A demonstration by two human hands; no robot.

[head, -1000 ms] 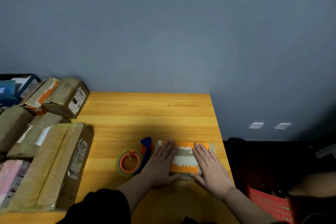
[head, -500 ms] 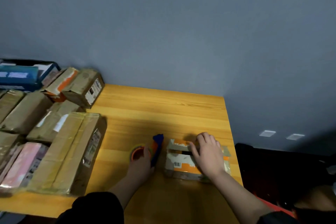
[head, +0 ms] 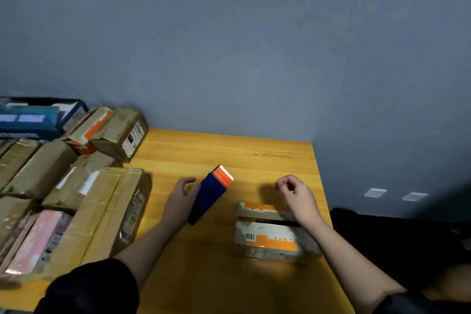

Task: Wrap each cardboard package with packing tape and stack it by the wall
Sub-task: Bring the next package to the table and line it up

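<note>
Wall: the blue-grey wall runs along the table's far edge; I read it as the backstop for the stacks.
Table: the yellow wooden table has bare board in the middle and far right, which I judge is my working patch.
Wrapped pile: the heap of brown taped cardboard packages fills the left side up to the wall, probably finished ones parked clear of the work.
Current package: the small orange-and-white cardboard package lies flat at the near right, with a dark slot across its top, so I judge it not yet sealed.
Tape dispenser: the dark blue tape dispenser with an orange end is tilted up off the table, left of the package, orange end pointing far.
Left hand: my left hand curls round the dispenser's left side, gripping it, likely to bring the tape over.
Right hand: my right hand hovers over the package's far edge, fingers curled, thumb and forefinger nearly meeting; I cannot tell if they pinch tape.
</note>
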